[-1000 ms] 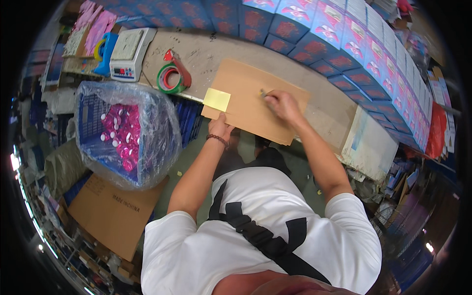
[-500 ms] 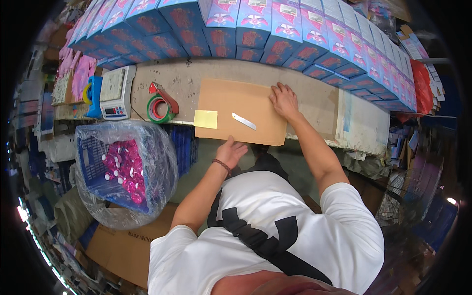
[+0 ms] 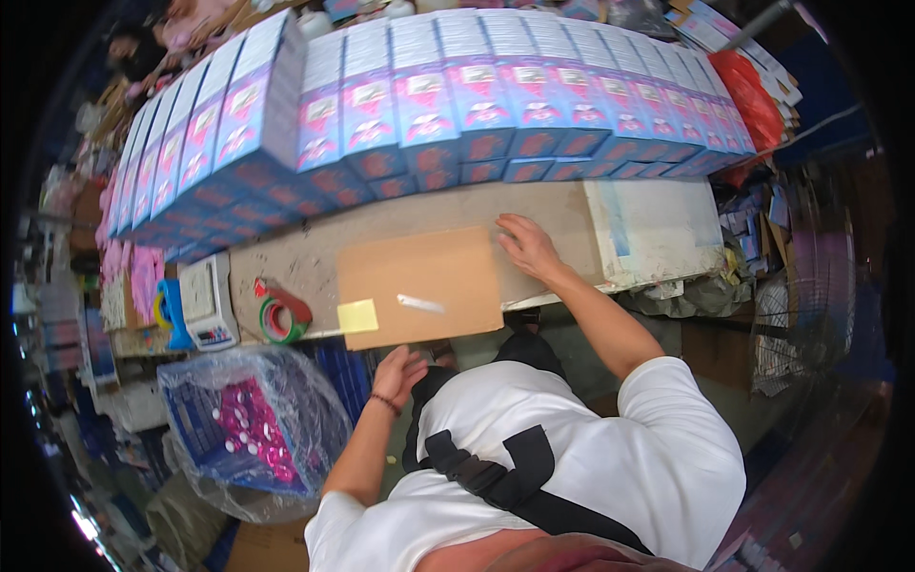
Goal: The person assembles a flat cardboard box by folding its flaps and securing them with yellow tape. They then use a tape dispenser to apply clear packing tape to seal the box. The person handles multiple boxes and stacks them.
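Observation:
A flat brown cardboard piece [image 3: 434, 269] lies on the worktable, reaching the near edge. On it rest a yellow paper pad [image 3: 358, 316] at the near left corner and a slim white cutter blade or knife [image 3: 420, 304], blurred. My right hand [image 3: 530, 250] is at the cardboard's far right corner, fingers stretched out and holding nothing; whether the fingertips touch it I cannot tell. Just below the near edge hangs my left hand [image 3: 398, 374], a beaded bracelet on its wrist. Its fingers are loosely bent and apart, with nothing in them.
Rows of blue-pink boxes [image 3: 419, 114] line the table's back. Left of the cardboard are a red tape dispenser with green tape [image 3: 284, 313] and a white scale [image 3: 206, 300]. A plastic-lined blue crate [image 3: 195, 400] holds pink bottles. A white board [image 3: 658, 229] lies right.
The view has tilted up, so table and boxes sit lower in the picture. My right hand has shifted toward the cardboard's far corner. The pad and blade keep their places on the cardboard.

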Available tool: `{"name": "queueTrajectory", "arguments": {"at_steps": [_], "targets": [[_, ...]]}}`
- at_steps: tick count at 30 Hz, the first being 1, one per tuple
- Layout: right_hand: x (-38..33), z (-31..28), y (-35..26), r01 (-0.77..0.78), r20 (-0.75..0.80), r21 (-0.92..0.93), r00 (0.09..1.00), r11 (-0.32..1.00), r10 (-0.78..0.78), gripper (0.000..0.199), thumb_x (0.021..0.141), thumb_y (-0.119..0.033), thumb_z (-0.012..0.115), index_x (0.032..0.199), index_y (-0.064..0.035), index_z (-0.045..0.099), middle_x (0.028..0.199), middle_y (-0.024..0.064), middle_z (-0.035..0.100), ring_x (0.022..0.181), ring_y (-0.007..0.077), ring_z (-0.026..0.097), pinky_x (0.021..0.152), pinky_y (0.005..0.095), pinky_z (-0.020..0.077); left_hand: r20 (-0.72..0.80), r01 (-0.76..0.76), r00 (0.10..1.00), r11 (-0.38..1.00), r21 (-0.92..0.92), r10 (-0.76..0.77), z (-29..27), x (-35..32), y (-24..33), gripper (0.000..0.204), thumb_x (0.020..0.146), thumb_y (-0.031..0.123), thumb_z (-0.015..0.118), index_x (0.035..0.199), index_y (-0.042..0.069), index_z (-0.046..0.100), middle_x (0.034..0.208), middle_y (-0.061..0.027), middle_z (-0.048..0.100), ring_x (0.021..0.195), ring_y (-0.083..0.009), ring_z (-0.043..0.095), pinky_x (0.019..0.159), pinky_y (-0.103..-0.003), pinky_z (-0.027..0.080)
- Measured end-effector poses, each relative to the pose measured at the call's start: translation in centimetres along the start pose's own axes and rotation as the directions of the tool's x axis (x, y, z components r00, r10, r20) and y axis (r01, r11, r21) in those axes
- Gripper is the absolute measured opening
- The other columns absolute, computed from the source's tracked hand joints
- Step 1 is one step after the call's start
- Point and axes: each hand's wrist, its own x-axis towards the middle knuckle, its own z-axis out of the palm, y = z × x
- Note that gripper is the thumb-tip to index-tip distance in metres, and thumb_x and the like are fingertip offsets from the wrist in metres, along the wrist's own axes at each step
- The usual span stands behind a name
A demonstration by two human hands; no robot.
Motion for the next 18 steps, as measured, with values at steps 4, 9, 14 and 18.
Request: {"name": "queueTrajectory", "arguments": {"at_steps": [4, 9, 14, 18], "targets": [[-1.4, -11.9, 5.7, 0.028, -0.401, 0.143, 0.916, 0.989, 0.032, 0.019, 0.089, -0.015, 0.062, 0.102, -0.0017, 0.067, 0.101, 0.0133, 0.068, 0.093, 0.0261, 0.065, 0.081, 0.0329, 0.0508, 0.032, -0.345, 0.939, 0.933, 0.106, 0.343, 3.6, -3.1, 5.0, 0.04, 0.094, 0.026, 0.059, 0.123, 0.001, 0.052, 0.108, -0.0169, 0.064, 0.083, -0.0251, 0.067, 0.07, -0.035, 0.057], [1.8, -31.9, 20.6, -0.145, -0.702, 0.016, 0.703, 0.989, 0.114, 0.024, 0.089, -0.017, 0.062, 0.106, -0.0014, 0.064, 0.099, 0.0144, 0.067, 0.085, 0.0228, 0.064, 0.076, 0.0321, 0.0503, 0.186, -0.672, 0.74, 0.703, 0.233, 0.646, 18.7, -3.3, 12.3, 0.041, 0.097, 0.027, 0.054, 0.128, 0.001, 0.05, 0.114, -0.0152, 0.062, 0.093, -0.0224, 0.065, 0.081, -0.034, 0.054], [4.6, -45.5, 33.8, -0.435, -0.737, -0.415, 0.676, 0.799, -0.014, 0.054, 0.085, -0.037, 0.062, 0.13, -0.007, 0.051, 0.129, 0.0201, 0.053, 0.12, 0.036, 0.049, 0.1, 0.044, 0.0385, 0.533, -0.809, 0.529, 0.203, 0.552, 0.66, 36.8, -0.8, 15.1, 0.04, 0.092, 0.021, 0.062, 0.126, 0.001, 0.053, 0.121, -0.0139, 0.06, 0.112, -0.0245, 0.057, 0.092, -0.035, 0.047], [6.6, -50.9, 40.2, -0.711, -0.572, -0.298, 0.667, 0.637, 0.477, 0.075, 0.08, -0.054, 0.06, 0.139, -0.0098, 0.043, 0.144, 0.0201, 0.039, 0.131, 0.0389, 0.039, 0.106, 0.0498, 0.0325, 0.799, -0.673, 0.177, -0.522, 0.524, 0.575, 47.9, 1.6, 15.5, 0.052, 0.084, 0.025, 0.07, 0.128, 0.004, 0.052, 0.136, -0.0216, 0.046, 0.126, -0.0404, 0.042, 0.101, -0.044, 0.039]]}}
